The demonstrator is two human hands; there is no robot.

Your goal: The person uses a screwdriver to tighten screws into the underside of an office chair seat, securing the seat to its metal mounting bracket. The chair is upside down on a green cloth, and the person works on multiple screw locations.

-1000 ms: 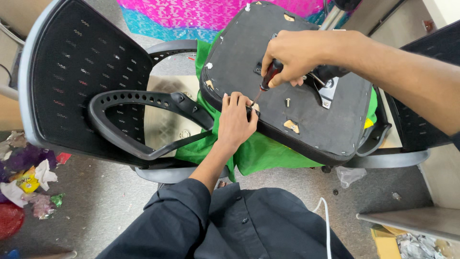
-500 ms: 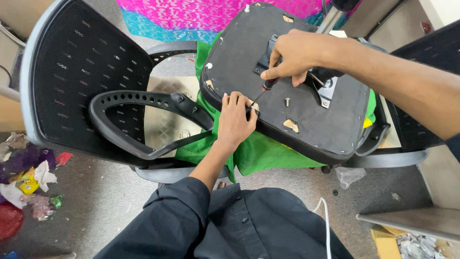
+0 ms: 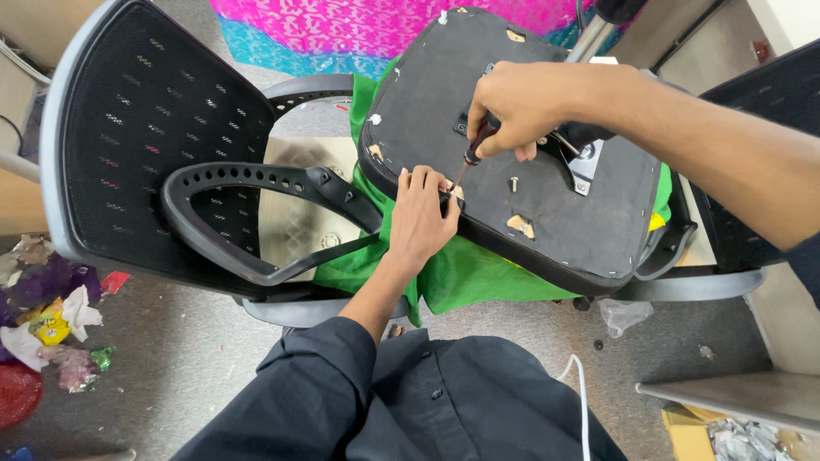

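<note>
At the bottom of the frame is my own dark shirt (image 3: 410,401), sleeve running up toward the centre. Just above it, my left hand (image 3: 421,213) lies knuckles-up at the near edge of the seat (image 3: 547,205), fingers curled and pressing down there — it steadies the spot where the tool meets the seat. Whether it pinches anything small, I cannot tell.

The seat lies upside down, black underside up, right of centre, resting on green cloth (image 3: 444,273) that cushions it. My right hand (image 3: 521,107) comes in from the upper right, clenched around the handle of a screwdriver (image 3: 470,158); the shaft slants down and left so its tip lands beside my left fingers. A loose screw (image 3: 514,183) stands just right of the tip.

To the left, a black armrest (image 3: 256,213) leans against a chair back (image 3: 137,137) filling the upper left. Scraps of coloured litter (image 3: 43,307) sit on the floor at far left — pink patterned fabric (image 3: 359,26) lies along the top edge.
</note>
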